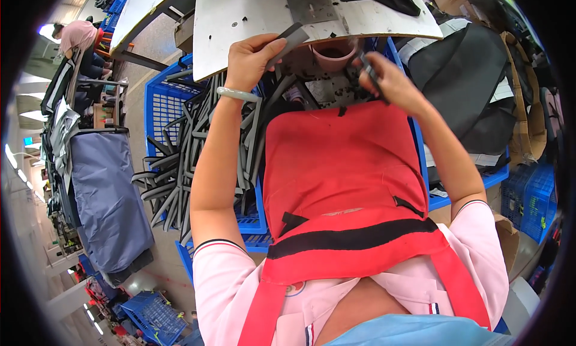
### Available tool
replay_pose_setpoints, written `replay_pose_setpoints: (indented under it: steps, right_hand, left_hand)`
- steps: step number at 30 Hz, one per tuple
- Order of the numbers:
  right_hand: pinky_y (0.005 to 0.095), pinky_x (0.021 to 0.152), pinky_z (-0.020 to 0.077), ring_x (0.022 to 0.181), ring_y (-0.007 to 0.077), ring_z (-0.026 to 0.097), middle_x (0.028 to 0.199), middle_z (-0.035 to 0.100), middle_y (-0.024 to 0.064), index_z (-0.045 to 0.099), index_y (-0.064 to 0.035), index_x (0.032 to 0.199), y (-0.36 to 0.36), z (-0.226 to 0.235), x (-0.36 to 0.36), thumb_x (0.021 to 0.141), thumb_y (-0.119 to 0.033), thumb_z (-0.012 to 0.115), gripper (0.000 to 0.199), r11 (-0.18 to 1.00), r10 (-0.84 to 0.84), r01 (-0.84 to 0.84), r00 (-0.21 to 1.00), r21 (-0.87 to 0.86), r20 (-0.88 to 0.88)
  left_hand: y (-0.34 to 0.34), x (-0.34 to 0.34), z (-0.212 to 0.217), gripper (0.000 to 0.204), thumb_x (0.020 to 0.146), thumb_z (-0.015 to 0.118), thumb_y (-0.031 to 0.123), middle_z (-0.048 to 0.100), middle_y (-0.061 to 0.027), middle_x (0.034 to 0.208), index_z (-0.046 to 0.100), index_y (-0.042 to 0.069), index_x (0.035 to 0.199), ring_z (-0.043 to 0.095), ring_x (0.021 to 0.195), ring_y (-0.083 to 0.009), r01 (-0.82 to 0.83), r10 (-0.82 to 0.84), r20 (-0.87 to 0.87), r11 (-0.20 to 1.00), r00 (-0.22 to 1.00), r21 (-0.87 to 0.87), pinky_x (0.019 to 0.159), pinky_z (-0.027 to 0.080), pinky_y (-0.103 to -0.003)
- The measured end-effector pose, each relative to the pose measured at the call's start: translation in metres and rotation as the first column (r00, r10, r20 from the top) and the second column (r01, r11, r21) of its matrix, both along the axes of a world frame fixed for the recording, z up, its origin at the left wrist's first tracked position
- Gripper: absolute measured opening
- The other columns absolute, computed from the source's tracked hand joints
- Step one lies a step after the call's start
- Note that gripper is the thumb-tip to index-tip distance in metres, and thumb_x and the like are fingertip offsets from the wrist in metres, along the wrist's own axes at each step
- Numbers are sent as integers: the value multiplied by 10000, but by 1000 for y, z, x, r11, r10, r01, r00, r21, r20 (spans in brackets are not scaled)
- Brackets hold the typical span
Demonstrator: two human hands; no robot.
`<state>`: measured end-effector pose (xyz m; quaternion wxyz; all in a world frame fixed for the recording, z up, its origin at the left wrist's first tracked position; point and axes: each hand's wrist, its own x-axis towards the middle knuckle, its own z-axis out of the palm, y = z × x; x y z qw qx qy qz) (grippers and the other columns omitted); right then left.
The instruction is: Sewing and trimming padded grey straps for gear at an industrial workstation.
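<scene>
My left hand point(255, 58), with a pale bangle on its wrist, pinches a flat grey strip point(289, 43) between thumb and fingers in front of the white table point(222, 28). To its right, my right hand point(390, 85) is closed around dark-handled scissors point(370, 75); their blades are blurred. Strip and scissors are apart. Between the hands, a pink bowl point(333, 57) sits below the table edge with dark bits in it. Many grey strips point(180, 166) lie heaped over a blue crate point(157, 100) beside my left forearm.
Small black scraps point(245, 19) and a grey square plate point(310, 4) lie on the table. At the right, black fabric point(459, 76) covers another crate near a cardboard box point(528, 100). A blue-grey cloth point(111, 196) hangs at the left; a seated person point(81, 37) is farther off.
</scene>
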<state>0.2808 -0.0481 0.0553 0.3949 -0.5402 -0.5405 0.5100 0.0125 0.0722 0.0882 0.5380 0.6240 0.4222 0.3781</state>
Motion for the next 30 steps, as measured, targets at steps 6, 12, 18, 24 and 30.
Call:
replay_pose_setpoints:
  steps: [6,12,18,24,30]
  right_hand:
    - [224,752,399,822,79,477,890,504,5,475,-8,1220,-24,-2,-32,820,-303,698,545,991,97,-99,995,-85,-22]
    - [224,771,405,834,86,485,891,502,6,481,3,1215,-28,6,-26,819,-299,702,545,993,103,-102,995,-58,16]
    - [219,725,386,786,80,448,853,468,-12,490,-12,1199,-31,5,-27,813,-305,701,528,990,113,-113,994,-80,-7]
    - [226,710,381,771,87,441,855,466,-4,485,-11,1185,-27,5,-29,817,-296,690,509,995,90,-87,993,-42,80]
    - [214,649,373,725,68,435,813,477,-7,505,-11,1145,-27,4,-30,828,-340,701,498,995,103,-102,993,-18,60]
  left_hand:
    - [-18,4,6,276,813,744,166,670,-49,738,697,-36,994,583,590,-69,54,-51,-45,996,998,71,497,447,-196]
    - [-19,-3,3,268,810,746,162,664,-39,723,700,-33,987,564,576,-58,2,-1,-20,998,1000,58,497,443,-190]
    - [-31,6,-7,272,808,747,175,672,-32,747,704,-21,992,565,597,-50,75,-74,-51,997,996,21,505,444,-188]
    - [-33,3,-6,274,805,749,180,675,-23,750,708,-15,993,564,611,-48,43,-41,-39,998,998,37,511,444,-185]
    - [-36,5,-7,255,806,744,156,677,-32,755,705,-25,982,567,604,-50,78,-74,-86,996,994,38,520,443,-183]
